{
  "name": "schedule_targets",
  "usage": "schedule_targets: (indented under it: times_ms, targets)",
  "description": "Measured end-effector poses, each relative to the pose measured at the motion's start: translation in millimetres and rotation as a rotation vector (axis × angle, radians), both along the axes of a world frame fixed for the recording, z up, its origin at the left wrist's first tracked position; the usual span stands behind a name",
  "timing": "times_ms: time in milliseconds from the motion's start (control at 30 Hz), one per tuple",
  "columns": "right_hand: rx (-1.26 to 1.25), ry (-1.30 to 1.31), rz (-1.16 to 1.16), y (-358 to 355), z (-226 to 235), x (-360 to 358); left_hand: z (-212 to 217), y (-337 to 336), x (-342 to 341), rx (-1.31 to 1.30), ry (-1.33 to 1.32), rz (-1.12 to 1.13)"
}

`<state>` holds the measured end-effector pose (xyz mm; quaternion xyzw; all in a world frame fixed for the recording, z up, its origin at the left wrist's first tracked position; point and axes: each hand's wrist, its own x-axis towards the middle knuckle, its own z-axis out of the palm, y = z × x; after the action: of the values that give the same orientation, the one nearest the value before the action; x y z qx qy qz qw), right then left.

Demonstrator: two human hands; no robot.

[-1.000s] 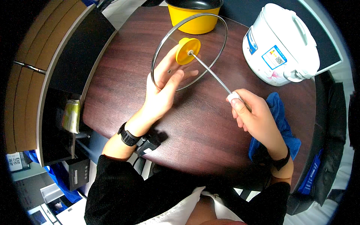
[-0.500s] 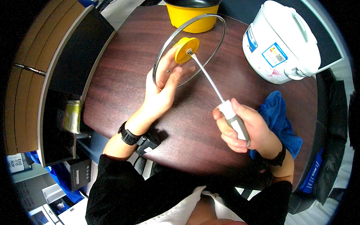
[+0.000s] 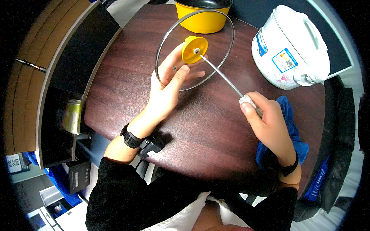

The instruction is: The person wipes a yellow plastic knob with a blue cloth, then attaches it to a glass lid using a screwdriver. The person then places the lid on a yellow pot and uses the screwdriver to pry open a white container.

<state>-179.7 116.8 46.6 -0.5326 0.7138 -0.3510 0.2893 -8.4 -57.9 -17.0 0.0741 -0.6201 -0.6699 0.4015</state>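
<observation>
Lid (image 3: 216,44) is up off the table (image 3: 192,131), tilted and clamped in the left hand (image 3: 165,86): thumb on the near side, fingers behind the glass. Yellow knob (image 3: 189,54) sits around the middle of it, flat face toward the screwdriver (image 3: 223,77), with a screw (image 3: 197,51) in the center of that face. Right hand (image 3: 268,119) is wrapped tight round the screwdriver's handle, thumb along the top. Tip looks to be just beside the screw; can't tell if it's actually touching the knob. The two hands are well apart btw. Yellow pot (image 3: 204,23) stands at the far side of the table, white cooker (image 3: 291,42) to its right, and a blue cloth (image 3: 296,138) is bunched up behind the right wrist.
</observation>
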Motion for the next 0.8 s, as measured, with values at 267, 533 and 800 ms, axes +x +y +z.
schedule_targets:
  times_ms: [267, 533, 800]
  targets:
    - [-0.040, -0.009, -0.005, -1, -10, 2, 0, 5, -2, 0.060, 0.013, -0.006]
    - [-0.016, -0.128, -0.011, 0, -13, 3, 1, 4, -1, 0.039, 0.006, -0.015]
    - [-0.020, -0.147, -0.005, 0, -16, 6, 1, 6, -1, 0.058, 0.038, -0.025]
